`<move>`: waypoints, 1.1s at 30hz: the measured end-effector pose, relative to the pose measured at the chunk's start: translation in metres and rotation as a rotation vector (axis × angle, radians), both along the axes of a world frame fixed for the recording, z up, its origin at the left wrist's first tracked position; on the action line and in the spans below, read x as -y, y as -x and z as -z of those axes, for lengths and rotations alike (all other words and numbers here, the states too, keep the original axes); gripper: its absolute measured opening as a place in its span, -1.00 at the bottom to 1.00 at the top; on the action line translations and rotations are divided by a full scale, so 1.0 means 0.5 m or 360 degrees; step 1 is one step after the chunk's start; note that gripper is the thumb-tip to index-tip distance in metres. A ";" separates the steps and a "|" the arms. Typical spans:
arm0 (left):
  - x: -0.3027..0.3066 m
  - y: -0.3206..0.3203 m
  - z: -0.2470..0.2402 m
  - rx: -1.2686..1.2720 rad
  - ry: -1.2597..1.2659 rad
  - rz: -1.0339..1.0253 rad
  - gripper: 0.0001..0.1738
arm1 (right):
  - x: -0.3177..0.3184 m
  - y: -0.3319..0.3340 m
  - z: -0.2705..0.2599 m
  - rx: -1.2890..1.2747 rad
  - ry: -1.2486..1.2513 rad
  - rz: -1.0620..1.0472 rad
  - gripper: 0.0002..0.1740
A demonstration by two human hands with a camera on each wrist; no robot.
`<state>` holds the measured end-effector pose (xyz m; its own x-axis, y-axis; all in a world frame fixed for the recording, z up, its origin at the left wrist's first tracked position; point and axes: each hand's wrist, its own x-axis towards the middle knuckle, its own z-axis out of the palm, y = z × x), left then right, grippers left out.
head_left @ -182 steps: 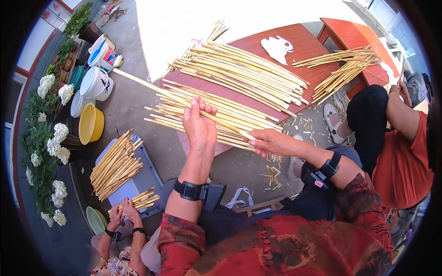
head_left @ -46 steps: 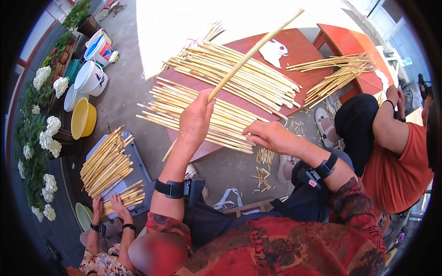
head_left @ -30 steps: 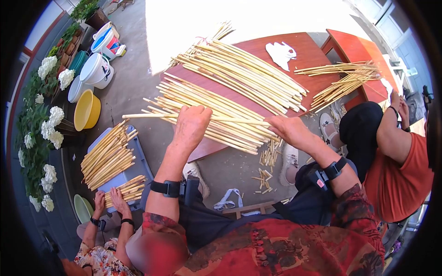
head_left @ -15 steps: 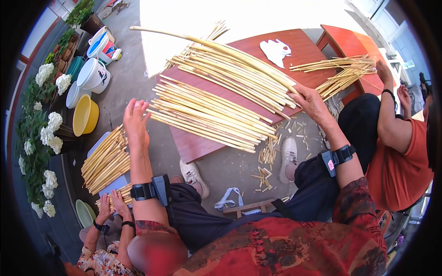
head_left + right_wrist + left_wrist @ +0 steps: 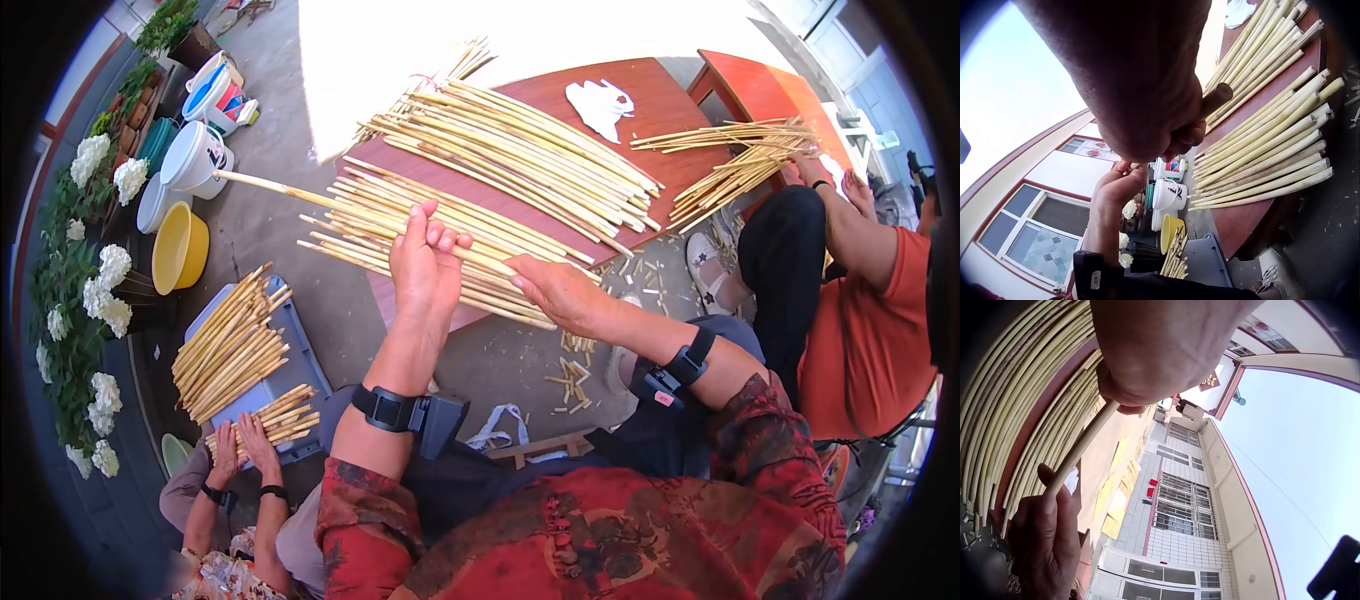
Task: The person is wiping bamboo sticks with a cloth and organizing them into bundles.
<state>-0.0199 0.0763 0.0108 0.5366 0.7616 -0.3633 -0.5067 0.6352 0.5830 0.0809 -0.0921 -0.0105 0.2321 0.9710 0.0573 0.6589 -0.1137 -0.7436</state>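
Outdoors, a person holds one long pale stalk [image 5: 285, 192] in both hands above a red-brown table [image 5: 660, 100] spread with more of the same.
The left hand [image 5: 428, 268] has its fingers curled over the middle of the stalk. The right hand [image 5: 555, 292] grips the near end, with its fingers closed together round it. The stalk slants from the right hand through the left and out past the table's edge, toward a white bucket [image 5: 195, 160]. It lies just above two heaps of stalks [image 5: 520, 150] on the table. To the left, short cut lengths [image 5: 235, 345] rest on a blue crate [image 5: 310, 385], near a yellow basin [image 5: 178, 262]. At the right sits a second person in an orange top [image 5: 870, 340].
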 end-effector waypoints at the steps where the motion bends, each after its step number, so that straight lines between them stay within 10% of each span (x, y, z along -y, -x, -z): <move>1: -0.040 0.014 0.002 0.0039 -0.0024 -0.0087 -0.73 | 0.008 -0.006 0.002 0.0087 0.0005 -0.0004 -0.74; 8: -0.207 0.116 -0.020 -0.0235 -0.0065 -0.0712 -0.74 | 0.091 -0.095 0.043 0.0295 0.0479 -0.0112 -0.79; 13: -0.192 0.116 -0.020 -0.0367 -0.0327 -0.0690 -0.46 | 0.077 -0.111 0.061 0.0468 0.0386 0.0034 -0.80; 33: -0.146 0.133 -0.070 -0.0191 -0.0256 -0.0294 -0.59 | -0.019 -0.094 0.129 0.0577 0.0576 0.0056 -0.74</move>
<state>-0.0861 0.1492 0.0457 0.3434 0.8957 -0.2823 -0.5267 0.4326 0.7317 0.1279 -0.0824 -0.0748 0.2923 0.9356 -0.1981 0.8585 -0.3480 -0.3767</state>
